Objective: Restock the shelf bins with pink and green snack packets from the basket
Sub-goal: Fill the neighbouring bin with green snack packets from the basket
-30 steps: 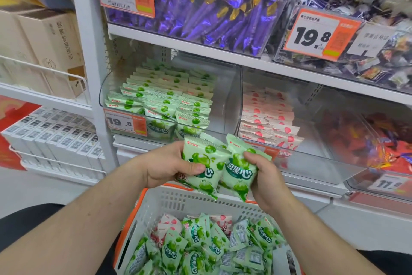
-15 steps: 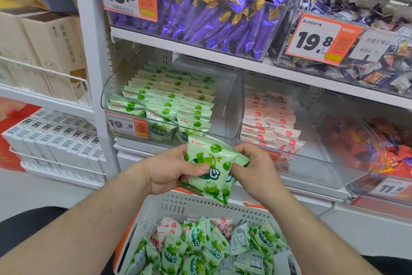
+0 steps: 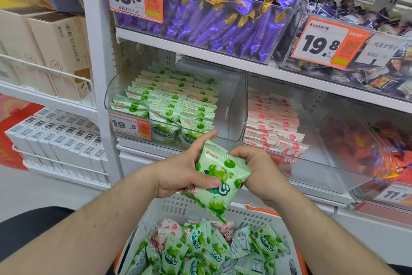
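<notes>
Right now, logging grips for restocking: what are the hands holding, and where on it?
Green packets, stacked: left hand grips their left side, thumb across the front; right hand holds their right edge.

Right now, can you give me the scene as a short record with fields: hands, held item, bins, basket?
left hand: left hand grips the green packets, thumb on the front
right hand: right hand holds the same stack at its right edge
green bin: green bin, rows of green packets, space on its right
pink bin: pink bin, pink rows at left
basket: basket, mixed green and pink packets
</notes>
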### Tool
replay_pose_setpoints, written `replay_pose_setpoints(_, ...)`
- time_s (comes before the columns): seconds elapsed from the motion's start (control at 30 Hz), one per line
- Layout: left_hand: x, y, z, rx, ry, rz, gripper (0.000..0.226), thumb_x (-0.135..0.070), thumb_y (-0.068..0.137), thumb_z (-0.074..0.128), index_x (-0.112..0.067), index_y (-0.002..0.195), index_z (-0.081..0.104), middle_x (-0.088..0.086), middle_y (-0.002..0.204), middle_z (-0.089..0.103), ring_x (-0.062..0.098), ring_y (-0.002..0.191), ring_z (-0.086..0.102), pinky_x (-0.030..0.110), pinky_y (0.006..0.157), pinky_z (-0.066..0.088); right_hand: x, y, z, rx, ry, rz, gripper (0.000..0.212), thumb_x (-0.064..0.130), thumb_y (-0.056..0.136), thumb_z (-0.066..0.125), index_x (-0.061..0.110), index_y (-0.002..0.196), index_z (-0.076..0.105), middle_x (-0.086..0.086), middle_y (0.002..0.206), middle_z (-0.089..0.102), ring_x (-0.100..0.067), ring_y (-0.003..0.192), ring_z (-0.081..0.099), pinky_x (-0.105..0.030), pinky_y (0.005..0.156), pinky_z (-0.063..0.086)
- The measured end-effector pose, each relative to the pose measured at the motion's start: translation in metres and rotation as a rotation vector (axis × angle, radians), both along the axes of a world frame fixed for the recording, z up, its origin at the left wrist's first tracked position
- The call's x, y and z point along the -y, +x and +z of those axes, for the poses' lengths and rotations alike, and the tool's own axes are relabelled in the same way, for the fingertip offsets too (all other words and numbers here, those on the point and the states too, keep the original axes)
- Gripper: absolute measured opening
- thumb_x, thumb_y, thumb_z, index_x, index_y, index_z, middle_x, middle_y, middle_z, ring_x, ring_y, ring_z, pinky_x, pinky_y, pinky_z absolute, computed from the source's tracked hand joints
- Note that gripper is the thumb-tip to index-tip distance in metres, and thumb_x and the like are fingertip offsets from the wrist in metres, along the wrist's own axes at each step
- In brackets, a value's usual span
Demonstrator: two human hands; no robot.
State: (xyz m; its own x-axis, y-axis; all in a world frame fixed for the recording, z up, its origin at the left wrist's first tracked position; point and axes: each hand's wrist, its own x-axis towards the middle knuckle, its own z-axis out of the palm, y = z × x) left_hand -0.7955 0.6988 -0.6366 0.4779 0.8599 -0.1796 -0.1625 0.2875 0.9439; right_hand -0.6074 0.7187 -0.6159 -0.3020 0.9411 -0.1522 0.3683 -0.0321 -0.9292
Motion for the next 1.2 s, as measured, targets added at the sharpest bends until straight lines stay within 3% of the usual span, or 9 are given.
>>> replay_pose_setpoints(0.17,-0.003,0.000,0.002,-0.046,0.024,0.042,0.059,-0.006,0.065,0.075,-0.023,0.118,0.056,0.010,0.105,0.072,0.023,0.088,0.070,0.036,0.069,0.059,0.002,-0.001,-0.001,-0.113,-0.092,-0.016,0.028,-0.021,0.082,0.056,0.006,0.082,0.066,-0.015,0.068,0.068,-0.025,0.058,0.060,-0.030,0.051,0.050)
replay_pose_setpoints(0.27,-0.003,0.001,0.003,-0.101,0.057,0.055,0.060,-0.010,0.063,0.077,-0.019,0.119,0.056,0.013,0.109,0.071,0.027,0.092,0.068,0.046,0.078,0.056,0.003,-0.002,0.001,-0.100,-0.081,-0.047,0.029,-0.019,0.082,0.056,0.009,0.079,0.065,-0.012,0.063,0.066,-0.024,0.057,0.058,-0.034,0.054,0.050)
replay_pose_setpoints(0.4,-0.005,-0.003,0.011,-0.169,0.118,0.078,0.050,0.002,0.075,0.078,-0.020,0.115,0.056,0.001,0.099,0.074,0.018,0.089,0.070,0.036,0.074,0.059,-0.012,0.012,0.017,-0.005,0.218,-0.219,0.015,0.032,0.082,0.077,0.018,0.081,0.070,-0.005,0.079,0.068,-0.017,0.072,0.058,-0.036,0.068,0.049)
replay_pose_setpoints(0.57,-0.002,-0.004,0.034,-0.439,0.397,0.025,0.055,-0.014,0.077,0.082,-0.037,0.117,0.052,-0.024,0.105,0.068,-0.005,0.097,0.064,0.026,0.089,0.053,-0.025,0.010,0.041,0.342,0.127,0.370,0.127,0.065,0.036,0.084,0.035,0.146,0.028,0.016,0.136,0.045,-0.002,0.127,0.046,-0.027,0.108,0.039)
replay_pose_setpoints(0.67,-0.008,-0.003,0.043,-0.534,0.542,0.050,0.076,-0.023,0.071,0.085,-0.041,0.132,0.043,-0.014,0.115,0.064,0.001,0.108,0.060,0.032,0.095,0.050,-0.034,-0.002,0.050,0.378,0.164,0.510,0.134,0.074,0.030,0.084,0.030,0.146,0.032,0.018,0.136,0.050,-0.002,0.125,0.049,-0.029,0.109,0.040)
replay_pose_setpoints(0.73,-0.014,-0.007,0.048,-0.594,0.555,0.055,0.092,-0.024,0.071,0.085,-0.046,0.138,0.027,-0.020,0.115,0.056,-0.014,0.107,0.052,0.016,0.095,0.046,-0.040,-0.005,0.054,0.431,0.184,0.513,0.138,0.078,0.028,0.081,0.029,0.147,0.029,0.014,0.140,0.049,-0.005,0.129,0.047,-0.033,0.111,0.039)
replay_pose_setpoints(0.87,-0.023,-0.009,0.058,-0.650,0.549,0.064,0.104,-0.028,0.072,0.085,-0.042,0.144,0.012,-0.037,0.109,0.036,-0.011,0.103,0.049,0.005,0.088,0.042,-0.044,-0.004,0.056,0.310,0.088,0.511,0.138,0.069,0.028,0.088,0.029,0.146,0.028,0.011,0.134,0.055,-0.009,0.125,0.054,-0.039,0.108,0.043)
replay_pose_setpoints(1.03,-0.034,-0.003,0.064,-0.656,0.615,0.105,0.078,-0.037,0.077,0.078,-0.036,0.135,0.025,-0.023,0.116,0.038,-0.023,0.086,0.046,0.008,0.072,0.041,-0.045,0.001,0.059,0.125,0.020,0.461,0.117,0.059,0.036,0.092,0.020,0.133,0.042,-0.001,0.120,0.064,-0.019,0.112,0.064,-0.041,0.093,0.052)
replay_pose_setpoints(1.2,-0.039,0.003,0.061,-0.650,0.611,0.216,0.066,-0.043,0.078,0.073,-0.036,0.128,0.031,-0.012,0.119,0.038,-0.012,0.074,0.046,0.014,0.065,0.036,-0.043,-0.003,0.054,0.011,-0.067,0.364,0.078,0.009,0.055,0.090,0.013,0.122,0.051,-0.007,0.102,0.070,-0.021,0.095,0.069,-0.036,0.077,0.056)
